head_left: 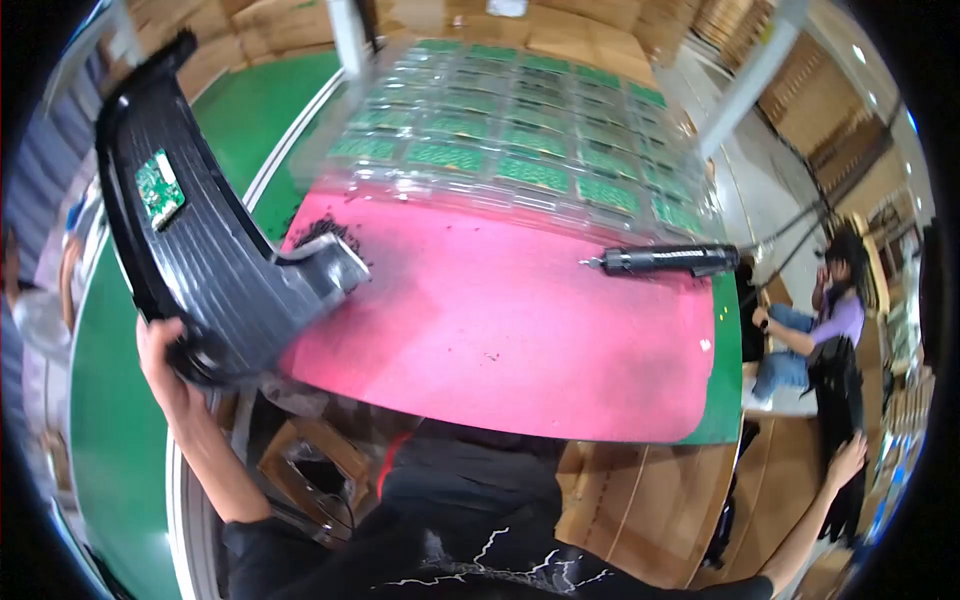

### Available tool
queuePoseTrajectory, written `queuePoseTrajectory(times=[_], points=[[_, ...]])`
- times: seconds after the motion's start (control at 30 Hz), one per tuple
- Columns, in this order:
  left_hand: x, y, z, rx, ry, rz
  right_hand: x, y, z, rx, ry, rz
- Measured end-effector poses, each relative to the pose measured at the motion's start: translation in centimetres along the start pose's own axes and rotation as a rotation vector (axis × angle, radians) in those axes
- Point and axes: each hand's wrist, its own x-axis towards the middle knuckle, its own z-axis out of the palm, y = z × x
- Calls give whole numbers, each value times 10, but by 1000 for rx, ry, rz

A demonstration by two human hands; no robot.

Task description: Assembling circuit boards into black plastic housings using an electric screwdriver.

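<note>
A long curved black plastic housing [215, 240] is tilted over the left side of the table. My left hand [165, 355] grips its near end, the fingers wrapped round the edge. Inside the housing, towards its far end, sits a small green circuit board [160, 190]. Far out to the right, my right hand [848, 460] is closed on the edge of a long black part [838, 400], which stands upright beside cardboard. Its full shape is hard to make out there. Black screws [325, 232] lie in a pile beside the housing, partly behind its bent silvery flap [340, 262].
A black electric screwdriver [670, 260] lies at the right of the pink mat [500, 330], its cable trailing right. Clear trays [520, 130] of green boards stand behind. Open cardboard boxes [640, 500] are below the table edge. Another person [835, 310] sits at the right.
</note>
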Motion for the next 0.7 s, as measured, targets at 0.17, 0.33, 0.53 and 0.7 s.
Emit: queuePoseTrajectory(times=[0.17,0.33,0.53,0.7], points=[[66,6,-16,-292,265,-120,-52,-63,1,-83,-53,116],[130,-10,-95,-394,232,-225,-39,-71,-52,-70,237,119],[175,-25,-107,91,530,76,-26,-165,-207,604,528,-345],[119,-22,75,261,-110,342,-76,-269,-366,888,332,-688]])
